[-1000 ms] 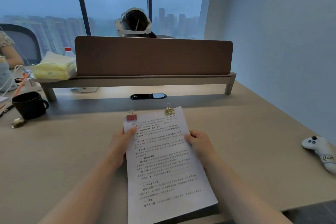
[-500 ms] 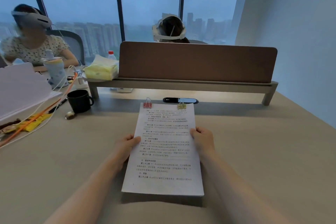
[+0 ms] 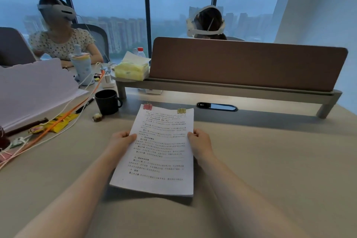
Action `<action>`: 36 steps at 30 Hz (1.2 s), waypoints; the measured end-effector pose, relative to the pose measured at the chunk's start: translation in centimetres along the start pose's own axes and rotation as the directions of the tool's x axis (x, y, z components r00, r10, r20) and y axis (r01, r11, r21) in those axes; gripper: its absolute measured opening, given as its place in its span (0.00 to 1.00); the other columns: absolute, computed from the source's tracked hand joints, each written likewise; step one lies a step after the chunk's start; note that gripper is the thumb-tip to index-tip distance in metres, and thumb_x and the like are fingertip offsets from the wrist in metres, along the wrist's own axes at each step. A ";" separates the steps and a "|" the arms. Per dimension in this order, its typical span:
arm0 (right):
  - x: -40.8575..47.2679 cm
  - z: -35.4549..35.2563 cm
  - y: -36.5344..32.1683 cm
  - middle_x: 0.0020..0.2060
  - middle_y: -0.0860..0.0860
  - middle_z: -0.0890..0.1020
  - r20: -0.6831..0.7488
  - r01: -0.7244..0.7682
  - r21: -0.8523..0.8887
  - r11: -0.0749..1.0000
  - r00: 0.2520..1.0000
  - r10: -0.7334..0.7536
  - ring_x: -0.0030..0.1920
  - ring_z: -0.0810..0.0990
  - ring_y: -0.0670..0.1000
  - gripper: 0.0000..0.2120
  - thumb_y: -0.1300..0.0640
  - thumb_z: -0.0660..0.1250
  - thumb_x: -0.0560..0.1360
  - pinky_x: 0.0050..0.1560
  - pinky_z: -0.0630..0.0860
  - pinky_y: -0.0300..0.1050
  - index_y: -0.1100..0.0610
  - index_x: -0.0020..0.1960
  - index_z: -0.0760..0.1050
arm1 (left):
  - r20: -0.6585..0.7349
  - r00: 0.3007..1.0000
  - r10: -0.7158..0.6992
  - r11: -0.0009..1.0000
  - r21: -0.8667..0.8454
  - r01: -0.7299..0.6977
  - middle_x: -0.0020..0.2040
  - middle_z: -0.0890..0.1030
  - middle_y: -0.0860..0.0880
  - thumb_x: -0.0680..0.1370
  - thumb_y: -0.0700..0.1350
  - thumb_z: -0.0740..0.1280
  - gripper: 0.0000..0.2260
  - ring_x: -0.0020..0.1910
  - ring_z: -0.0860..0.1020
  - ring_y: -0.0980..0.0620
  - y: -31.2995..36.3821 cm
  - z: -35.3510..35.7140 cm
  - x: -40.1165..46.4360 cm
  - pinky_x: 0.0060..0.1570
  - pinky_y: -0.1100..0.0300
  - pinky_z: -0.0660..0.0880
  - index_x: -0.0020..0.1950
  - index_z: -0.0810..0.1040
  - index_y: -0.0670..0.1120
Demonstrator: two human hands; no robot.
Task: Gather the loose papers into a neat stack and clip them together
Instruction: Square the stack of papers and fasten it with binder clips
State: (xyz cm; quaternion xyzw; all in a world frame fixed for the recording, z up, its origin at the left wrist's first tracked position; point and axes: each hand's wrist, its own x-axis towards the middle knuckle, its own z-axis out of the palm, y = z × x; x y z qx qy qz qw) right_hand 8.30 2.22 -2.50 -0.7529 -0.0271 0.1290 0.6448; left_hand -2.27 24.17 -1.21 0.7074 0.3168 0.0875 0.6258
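Observation:
A stack of white printed papers (image 3: pixel 160 152) is held above the beige desk (image 3: pixel 270 160), its near edge casting a shadow. A red binder clip (image 3: pixel 147 106) grips its top left corner and a gold binder clip (image 3: pixel 181 110) grips the top edge near the right corner. My left hand (image 3: pixel 122 138) pinches the left edge at mid height. My right hand (image 3: pixel 200 141) pinches the right edge opposite it.
A black mug (image 3: pixel 107 101) stands left of the papers, with cables, a pen and yellow wrappers (image 3: pixel 59 121) further left. A brown divider (image 3: pixel 247 63) on a raised shelf runs along the back. Two people wearing headsets sit beyond it.
My view has swung left and up, bringing the left side of the desk into sight. The stack has lifted off the desk and straightened between my hands.

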 end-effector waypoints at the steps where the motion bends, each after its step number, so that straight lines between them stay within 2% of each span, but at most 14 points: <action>1: 0.3 0.6 0.2 0.44 0.54 0.85 0.012 0.004 -0.017 1.000 1.000 -0.004 0.44 0.85 0.56 0.07 0.61 0.60 0.77 0.41 0.82 0.54 0.60 0.46 0.77 | -0.008 1.000 -0.004 1.000 0.011 0.004 0.43 0.85 0.40 0.80 0.44 0.66 0.07 0.35 0.84 0.44 -0.1 -0.4 0.3 0.31 0.55 0.79 0.50 0.78 0.41; 3: 0.6 1.5 0.4 0.45 0.53 0.85 0.030 0.011 -0.041 0.999 0.999 -0.010 0.46 0.85 0.57 0.09 0.62 0.59 0.76 0.47 0.82 0.57 0.57 0.48 0.78 | -0.026 1.000 -0.009 0.999 0.042 0.010 0.44 0.85 0.41 0.80 0.45 0.66 0.07 0.36 0.84 0.44 -0.3 -1.1 0.9 0.31 0.55 0.79 0.51 0.78 0.42; 6: 1.2 2.4 0.8 0.45 0.51 0.85 0.033 0.036 -0.110 0.993 0.999 -0.033 0.45 0.85 0.54 0.10 0.62 0.59 0.76 0.45 0.82 0.54 0.54 0.48 0.78 | -0.043 0.999 -0.013 0.997 0.077 0.016 0.44 0.85 0.41 0.79 0.45 0.66 0.08 0.38 0.84 0.43 -0.7 -1.9 1.9 0.34 0.55 0.80 0.53 0.78 0.41; 9: 1.7 3.0 1.2 0.47 0.49 0.85 0.044 0.079 -0.174 0.982 0.996 -0.072 0.46 0.85 0.52 0.09 0.60 0.60 0.77 0.48 0.83 0.54 0.52 0.49 0.78 | -0.063 0.998 0.009 0.990 0.139 0.000 0.43 0.85 0.42 0.79 0.46 0.67 0.08 0.39 0.85 0.43 -1.1 -2.2 2.8 0.38 0.53 0.81 0.52 0.80 0.42; 11: 1.8 3.0 1.3 0.49 0.49 0.85 0.050 0.101 -0.237 0.966 0.995 -0.091 0.46 0.84 0.50 0.09 0.59 0.60 0.77 0.42 0.81 0.49 0.53 0.51 0.78 | -0.071 0.997 0.037 0.982 0.186 -0.023 0.42 0.85 0.42 0.79 0.46 0.66 0.07 0.38 0.84 0.44 -1.1 -2.2 3.1 0.39 0.52 0.81 0.49 0.80 0.43; 13: 1.9 3.0 1.4 0.49 0.49 0.84 0.051 0.129 -0.317 0.940 0.992 -0.119 0.44 0.82 0.49 0.08 0.59 0.59 0.78 0.34 0.75 0.40 0.54 0.50 0.77 | -0.077 0.996 0.054 0.970 0.239 -0.034 0.41 0.85 0.43 0.79 0.47 0.66 0.08 0.37 0.84 0.45 -1.2 -2.1 3.4 0.39 0.52 0.81 0.48 0.80 0.43; 15: 2.0 2.9 1.4 0.48 0.48 0.83 0.048 0.151 -0.395 0.906 0.988 -0.144 0.43 0.80 0.48 0.06 0.59 0.60 0.78 0.33 0.72 0.39 0.53 0.48 0.75 | -0.078 0.994 0.070 0.945 0.323 -0.041 0.40 0.85 0.45 0.80 0.48 0.65 0.08 0.36 0.84 0.47 -1.3 -2.0 3.5 0.36 0.56 0.79 0.48 0.80 0.46; 18: 2.2 2.9 1.7 0.45 0.44 0.79 0.055 0.156 -0.502 0.851 0.987 -0.149 0.41 0.79 0.46 0.03 0.56 0.61 0.78 0.37 0.77 0.41 0.51 0.48 0.74 | -0.093 0.989 0.114 0.888 0.457 -0.060 0.39 0.84 0.48 0.80 0.50 0.63 0.07 0.36 0.83 0.49 -1.5 -1.8 3.5 0.32 0.59 0.74 0.49 0.80 0.50; 23: 2.2 2.8 1.5 0.47 0.44 0.82 0.027 0.130 -0.682 0.720 0.988 -0.153 0.43 0.81 0.49 0.08 0.48 0.63 0.75 0.40 0.79 0.45 0.48 0.52 0.76 | -0.113 0.978 0.174 0.781 0.621 -0.067 0.38 0.83 0.51 0.79 0.52 0.62 0.07 0.35 0.82 0.50 -1.7 -1.3 3.6 0.36 0.55 0.78 0.52 0.78 0.54; 30: 1.5 2.5 2.0 0.51 0.45 0.82 -0.016 0.128 -0.733 0.668 0.979 -0.205 0.46 0.81 0.49 0.15 0.42 0.64 0.75 0.43 0.80 0.48 0.48 0.57 0.74 | -0.197 0.962 0.190 0.681 0.732 0.016 0.39 0.81 0.51 0.78 0.54 0.64 0.10 0.36 0.80 0.52 -1.9 -0.6 3.7 0.35 0.56 0.77 0.54 0.77 0.51; 32: 1.2 2.2 2.1 0.54 0.45 0.82 -0.040 0.110 -0.696 0.710 0.981 -0.191 0.50 0.81 0.50 0.17 0.42 0.62 0.77 0.43 0.77 0.46 0.50 0.61 0.74 | -0.225 0.953 0.201 0.687 0.727 0.027 0.43 0.80 0.52 0.78 0.54 0.65 0.12 0.40 0.79 0.52 -2.0 -0.6 3.6 0.38 0.56 0.76 0.57 0.77 0.49; 33: 1.1 2.0 2.1 0.54 0.46 0.82 -0.056 0.102 -0.662 0.743 0.981 -0.184 0.51 0.80 0.50 0.18 0.42 0.61 0.78 0.43 0.75 0.46 0.52 0.61 0.74 | -0.245 0.945 0.217 0.702 0.711 0.023 0.48 0.80 0.50 0.78 0.54 0.65 0.15 0.45 0.79 0.50 -2.0 -0.6 3.6 0.41 0.56 0.75 0.60 0.77 0.48; 35: 0.7 1.4 2.4 0.51 0.47 0.82 -0.086 0.103 -0.578 0.809 0.979 -0.187 0.49 0.80 0.50 0.15 0.45 0.60 0.79 0.45 0.76 0.47 0.53 0.57 0.76 | -0.281 0.920 0.271 0.711 0.704 0.006 0.61 0.77 0.45 0.79 0.53 0.63 0.19 0.56 0.77 0.45 -2.2 -0.7 3.5 0.49 0.52 0.73 0.67 0.74 0.47; 36: 0.6 1.2 2.5 0.48 0.46 0.82 -0.110 0.105 -0.536 0.838 0.975 -0.193 0.47 0.79 0.50 0.12 0.48 0.60 0.78 0.46 0.77 0.48 0.53 0.54 0.76 | -0.297 0.903 0.310 0.711 0.703 -0.013 0.64 0.75 0.43 0.79 0.52 0.62 0.19 0.58 0.76 0.44 -1.9 -0.4 3.2 0.52 0.50 0.73 0.68 0.73 0.47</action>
